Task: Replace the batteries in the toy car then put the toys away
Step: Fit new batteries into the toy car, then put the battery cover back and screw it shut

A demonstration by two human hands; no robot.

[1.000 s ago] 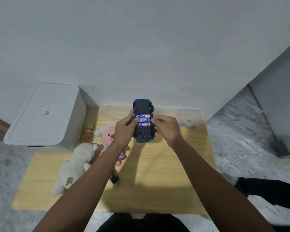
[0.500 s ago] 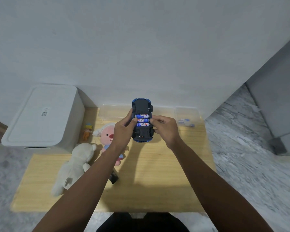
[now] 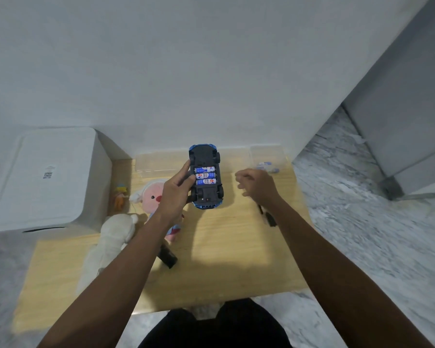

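Note:
A blue toy car (image 3: 206,156) is held upside down above the wooden table (image 3: 224,259), its battery bay uncovered with three blue-and-white batteries (image 3: 205,175) in it. My left hand (image 3: 175,189) grips the car from its left side, thumb by the batteries. My right hand (image 3: 258,183) hovers to the right of the car, apart from it, fingers loosely curled and holding nothing. A small black piece (image 3: 168,257) lies on the table under my left forearm. Another black object (image 3: 268,217) shows beside my right wrist.
A white lidded box (image 3: 43,177) stands at the left. A pink plush doll (image 3: 151,197), a white plush toy (image 3: 111,237) and a small orange figure (image 3: 121,195) lie at the table's left. A clear container (image 3: 158,163) and a small clear box with batteries (image 3: 268,160) sit at the back.
My right hand has let go of the car and moved away to the right. My left hand still holds the car in about the same place.

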